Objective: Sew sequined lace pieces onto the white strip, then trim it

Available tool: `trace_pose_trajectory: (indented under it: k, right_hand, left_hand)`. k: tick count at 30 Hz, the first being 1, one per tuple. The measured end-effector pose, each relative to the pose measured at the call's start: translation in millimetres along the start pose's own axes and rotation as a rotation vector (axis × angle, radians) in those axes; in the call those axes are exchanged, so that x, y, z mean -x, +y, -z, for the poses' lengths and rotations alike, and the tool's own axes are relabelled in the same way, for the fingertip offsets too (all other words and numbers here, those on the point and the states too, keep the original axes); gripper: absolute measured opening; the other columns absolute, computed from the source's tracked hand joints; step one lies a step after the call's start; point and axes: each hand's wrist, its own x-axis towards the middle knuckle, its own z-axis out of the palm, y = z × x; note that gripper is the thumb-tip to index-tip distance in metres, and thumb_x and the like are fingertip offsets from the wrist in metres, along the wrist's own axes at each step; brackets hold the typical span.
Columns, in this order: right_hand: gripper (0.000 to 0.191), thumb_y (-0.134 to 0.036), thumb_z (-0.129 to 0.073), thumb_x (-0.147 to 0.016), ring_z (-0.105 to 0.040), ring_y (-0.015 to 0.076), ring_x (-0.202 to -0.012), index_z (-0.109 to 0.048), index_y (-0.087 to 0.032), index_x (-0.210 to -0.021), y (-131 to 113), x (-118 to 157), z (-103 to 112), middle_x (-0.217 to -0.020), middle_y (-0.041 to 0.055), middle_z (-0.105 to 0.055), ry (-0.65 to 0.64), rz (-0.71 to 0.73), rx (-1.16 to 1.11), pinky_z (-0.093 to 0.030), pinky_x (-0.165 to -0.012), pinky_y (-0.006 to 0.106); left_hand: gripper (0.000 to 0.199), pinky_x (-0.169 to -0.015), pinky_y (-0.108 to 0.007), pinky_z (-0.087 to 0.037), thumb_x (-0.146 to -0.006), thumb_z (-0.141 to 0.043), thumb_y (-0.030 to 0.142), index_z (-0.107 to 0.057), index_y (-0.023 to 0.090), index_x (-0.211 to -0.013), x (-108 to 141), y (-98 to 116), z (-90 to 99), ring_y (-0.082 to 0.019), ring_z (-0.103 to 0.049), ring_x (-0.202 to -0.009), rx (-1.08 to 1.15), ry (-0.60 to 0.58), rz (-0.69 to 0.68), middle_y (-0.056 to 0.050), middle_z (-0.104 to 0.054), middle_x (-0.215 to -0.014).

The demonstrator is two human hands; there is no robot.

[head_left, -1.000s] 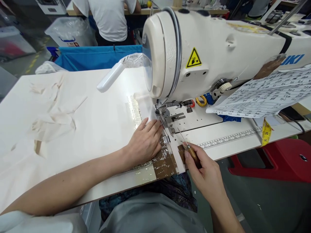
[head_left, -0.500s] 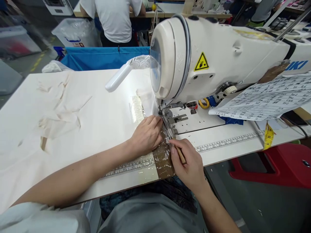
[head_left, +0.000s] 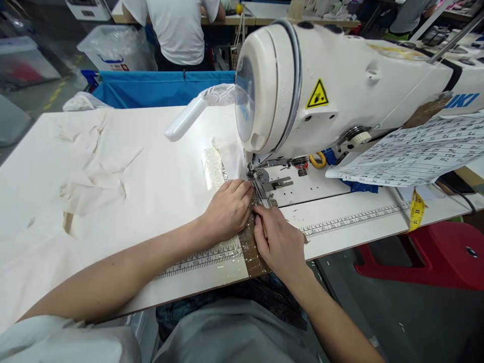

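My left hand [head_left: 229,209] is closed, its fingers curled down at the near end of a piece of white cloth [head_left: 231,155] beside the needle area. The fingertips and the cloth's edge under them are hidden. My right hand [head_left: 282,237] is wrapped round a slim tool with a wooden handle [head_left: 264,230]; its tip is hidden at the fingers. Both hands are close together in front of the presser foot [head_left: 260,181] of a white sewing machine [head_left: 333,85]. Brown tape [head_left: 251,247] covers the table under them.
Several pale cloth pieces [head_left: 93,186] lie on the white table [head_left: 170,186] at left. Ruler strips [head_left: 351,220] run along its front edge. A printed sheet [head_left: 412,151] and a yellow tape measure [head_left: 417,209] are at right, above a red stool [head_left: 427,257]. A person [head_left: 177,33] sits beyond.
My right hand has moved left and slightly up, closer to my left hand, with the wooden-handled tool now mostly covered. My left hand has barely moved. The view has shifted slightly.
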Motion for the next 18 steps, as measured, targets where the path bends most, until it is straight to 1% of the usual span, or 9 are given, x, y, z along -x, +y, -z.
trace_pose_trajectory:
  k: [3,8,11,15,18]
  right_hand:
    - [0.023,-0.018,-0.043,-0.099,-0.062,0.0145,-0.057,-0.064,-0.013,-0.109,-0.8,1.4,-0.3,-0.083,0.0055,-0.069,0.007,0.012,0.052,-0.037,-0.045,0.026]
    - [0.021,-0.018,-0.045,-0.098,-0.061,0.0136,-0.054,-0.063,-0.015,-0.108,-6.1,3.6,-2.0,-0.084,0.0056,-0.07,-0.02,-0.011,0.148,-0.032,-0.043,0.027]
    - [0.02,-0.016,-0.046,-0.096,-0.061,0.0138,-0.053,-0.063,-0.015,-0.108,-10.2,2.2,-3.9,-0.083,0.0061,-0.07,-0.032,-0.028,0.198,-0.032,-0.043,0.028]
    - [0.022,-0.014,-0.047,-0.096,-0.062,0.0143,-0.052,-0.063,-0.014,-0.111,-13.0,-4.6,-7.6,-0.087,0.009,-0.072,-0.058,-0.055,0.237,-0.034,-0.044,0.028]
    - [0.025,-0.013,-0.048,-0.095,-0.062,0.0148,-0.051,-0.064,-0.013,-0.115,-13.6,-10.0,-9.0,-0.088,0.0092,-0.071,-0.082,-0.068,0.253,-0.033,-0.042,0.029]
  left_hand:
    - [0.041,-0.101,-0.043,-0.044,-0.095,-0.04,0.021,-0.057,0.002,-0.127,0.5,0.6,-0.5,-0.029,-0.054,-0.116,-0.003,-0.006,0.007,-0.019,-0.06,-0.128]
    - [0.038,-0.096,-0.043,-0.046,-0.092,-0.042,0.02,-0.058,0.007,-0.125,1.3,0.0,0.0,-0.028,-0.055,-0.108,0.029,-0.007,0.041,-0.017,-0.058,-0.127]
    - [0.038,-0.094,-0.043,-0.047,-0.092,-0.042,0.019,-0.059,0.009,-0.124,0.3,-3.1,-1.1,-0.028,-0.055,-0.106,0.056,-0.001,0.048,-0.016,-0.059,-0.124]
    - [0.038,-0.093,-0.042,-0.048,-0.093,-0.041,0.019,-0.06,0.006,-0.123,-2.6,-10.0,-2.9,-0.028,-0.055,-0.108,0.088,0.015,0.058,-0.016,-0.061,-0.122]
    - [0.038,-0.094,-0.042,-0.047,-0.095,-0.039,0.02,-0.062,0.005,-0.122,-4.5,-15.5,-2.7,-0.028,-0.056,-0.109,0.099,0.02,0.064,-0.016,-0.063,-0.122]
